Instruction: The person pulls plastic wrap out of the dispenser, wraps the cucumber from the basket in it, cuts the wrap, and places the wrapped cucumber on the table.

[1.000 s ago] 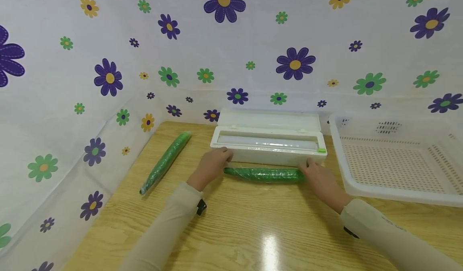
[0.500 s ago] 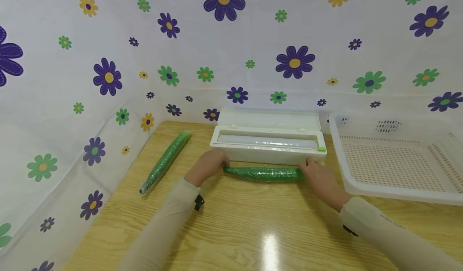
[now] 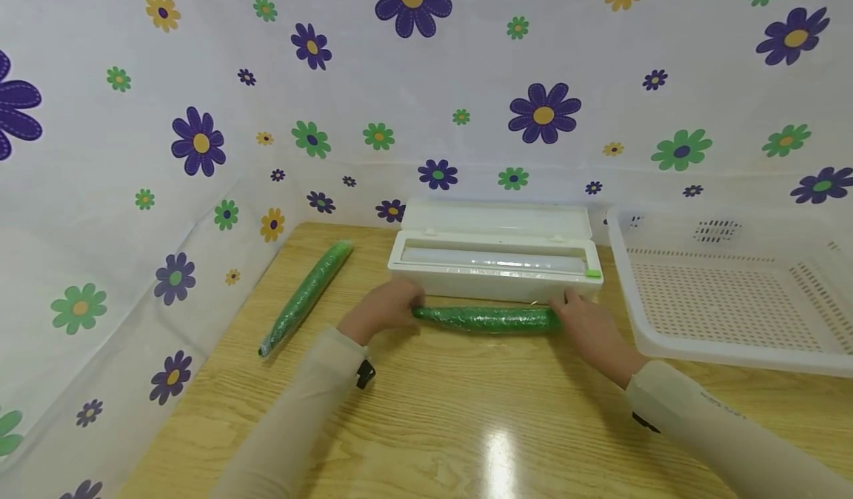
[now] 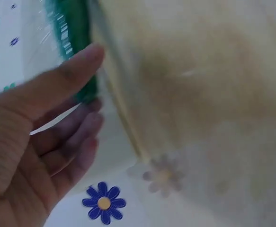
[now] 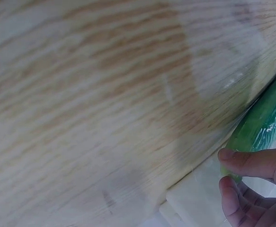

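A green cucumber (image 3: 489, 320) wrapped in clear film lies crosswise on the wooden table, just in front of a white cling film dispenser (image 3: 493, 286). At its narrow left end, my left hand (image 3: 389, 308) holds the tip. In the left wrist view the thumb (image 4: 83, 66) is on one side of that tip and the fingers are on the other. My right hand (image 3: 589, 330) pinches the opposite end. The right wrist view shows the right thumb (image 5: 251, 161) and forefinger at the pale end of the cucumber.
Behind the hands the dispenser's lid (image 3: 496, 220) stands up, showing a film roll (image 3: 493, 260) inside. A second wrapped cucumber (image 3: 305, 297) lies slanted at the left. A white perforated basket (image 3: 740, 358) stands at the right. Flower-printed cloth (image 3: 466, 55) hangs behind the table.
My left hand has come down from the dispenser's front edge to the cucumber's left tip, its fingers turning downward. The right hand stays at its end; the cucumber has hardly moved.
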The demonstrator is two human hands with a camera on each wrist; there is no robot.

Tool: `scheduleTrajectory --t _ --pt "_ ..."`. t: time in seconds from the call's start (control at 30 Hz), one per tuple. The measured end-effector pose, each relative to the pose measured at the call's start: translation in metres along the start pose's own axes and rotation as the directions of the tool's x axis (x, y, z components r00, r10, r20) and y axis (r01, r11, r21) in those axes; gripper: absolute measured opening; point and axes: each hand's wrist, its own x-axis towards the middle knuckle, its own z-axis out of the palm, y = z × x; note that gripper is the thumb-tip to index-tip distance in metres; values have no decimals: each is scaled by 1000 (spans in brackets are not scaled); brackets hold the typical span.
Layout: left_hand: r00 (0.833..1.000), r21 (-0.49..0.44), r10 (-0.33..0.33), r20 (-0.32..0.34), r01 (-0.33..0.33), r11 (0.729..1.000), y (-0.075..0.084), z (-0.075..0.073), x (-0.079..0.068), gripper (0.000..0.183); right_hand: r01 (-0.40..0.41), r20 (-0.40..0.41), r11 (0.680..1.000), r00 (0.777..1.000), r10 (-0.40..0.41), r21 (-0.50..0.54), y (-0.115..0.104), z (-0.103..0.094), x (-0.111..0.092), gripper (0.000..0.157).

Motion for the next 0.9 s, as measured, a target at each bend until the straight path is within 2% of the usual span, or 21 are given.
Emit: scheduleTrajectory --t 0.13,0.27,0.53,0.73,0.9 --pt "998 103 3 -60 3 995 3 6 0 20 9 8 1000 1000 -9 0 0 -1 1 22" --pt "996 129 2 -90 9 992 7 7 -1 15 24 15 1000 1000 -24 -17 1 -4 0 21" --pt "994 102 23 -103 -13 995 14 3 -5 9 28 48 1000 998 -28 5 5 -4 -3 23" --pt "994 97 24 -111 -13 995 14 3 -6 9 4 73 995 997 -12 100 8 -6 -3 24" --pt "991 10 -13 -135 14 1000 10 6 -4 20 -22 99 992 995 10 123 9 -7 -1 22"
